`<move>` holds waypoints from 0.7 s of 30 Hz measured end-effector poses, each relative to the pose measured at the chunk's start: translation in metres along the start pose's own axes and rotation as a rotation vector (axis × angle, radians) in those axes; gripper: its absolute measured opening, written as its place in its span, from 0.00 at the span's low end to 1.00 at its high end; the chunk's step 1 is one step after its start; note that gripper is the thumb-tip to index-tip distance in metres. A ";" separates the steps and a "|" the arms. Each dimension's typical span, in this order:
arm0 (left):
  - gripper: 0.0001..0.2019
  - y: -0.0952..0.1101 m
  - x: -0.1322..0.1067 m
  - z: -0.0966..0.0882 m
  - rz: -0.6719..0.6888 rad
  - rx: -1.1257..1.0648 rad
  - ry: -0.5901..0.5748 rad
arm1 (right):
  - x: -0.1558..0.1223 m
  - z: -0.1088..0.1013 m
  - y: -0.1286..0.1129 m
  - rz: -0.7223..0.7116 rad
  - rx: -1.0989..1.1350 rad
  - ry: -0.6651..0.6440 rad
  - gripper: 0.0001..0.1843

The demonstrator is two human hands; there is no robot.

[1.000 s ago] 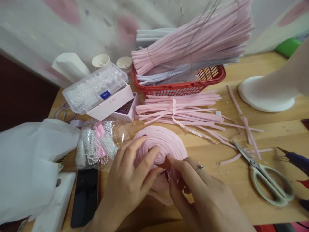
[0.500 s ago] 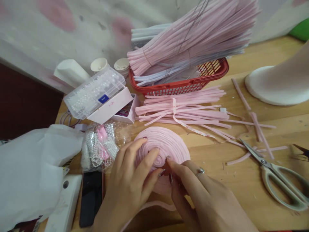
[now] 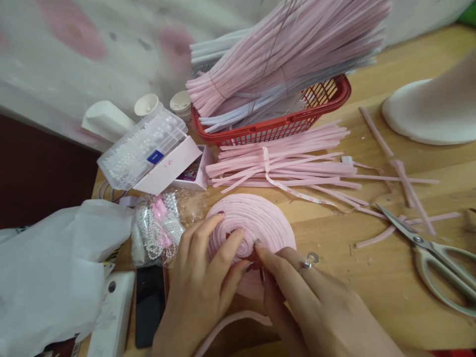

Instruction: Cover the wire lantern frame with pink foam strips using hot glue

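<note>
A flat pink spiral disc (image 3: pixel 262 222) wound from pink strips lies on the wooden table (image 3: pixel 372 277). My left hand (image 3: pixel 201 282) rests on its left half, fingers pressed down near the centre. From the right, my right hand (image 3: pixel 308 302) pinches the disc close to its centre with thumb and forefinger; a ring shows on one finger. What the pinch holds beyond the disc is hidden. A loose pink strip end (image 3: pixel 230 322) curls out below my hands.
A red basket (image 3: pixel 297 126) piled with pink strips stands behind, a loose bundle of strips (image 3: pixel 282 166) before it. Scissors (image 3: pixel 431 253) lie at right, a white stand base (image 3: pixel 420 116) beyond. A bead box (image 3: pixel 143 146), bagged pearl strings (image 3: pixel 158 225), a white bag (image 3: pixel 48 267) and a phone (image 3: pixel 148 302) are left.
The view has drifted so everything sits further right and up. My hands have stayed on the spiral disc, with the fingers shifting only slightly at its centre.
</note>
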State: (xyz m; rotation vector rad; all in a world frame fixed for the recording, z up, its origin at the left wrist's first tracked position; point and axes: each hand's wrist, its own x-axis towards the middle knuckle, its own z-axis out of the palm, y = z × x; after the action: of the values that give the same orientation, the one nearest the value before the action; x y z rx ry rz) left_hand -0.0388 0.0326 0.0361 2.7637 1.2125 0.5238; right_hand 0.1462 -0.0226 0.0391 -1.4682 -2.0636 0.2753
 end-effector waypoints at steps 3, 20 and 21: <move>0.15 0.001 -0.001 0.001 -0.002 0.017 -0.009 | -0.001 0.000 0.001 0.005 -0.003 -0.013 0.17; 0.14 0.003 -0.004 0.003 -0.006 0.035 0.037 | -0.005 0.002 0.002 -0.005 -0.025 -0.032 0.17; 0.15 0.003 -0.004 0.003 0.003 0.043 0.032 | -0.005 0.002 0.002 -0.006 -0.027 -0.036 0.17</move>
State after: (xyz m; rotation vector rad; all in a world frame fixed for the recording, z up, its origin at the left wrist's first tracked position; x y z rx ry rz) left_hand -0.0382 0.0282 0.0326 2.8037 1.2413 0.5500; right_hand 0.1475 -0.0264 0.0346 -1.4828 -2.1080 0.2748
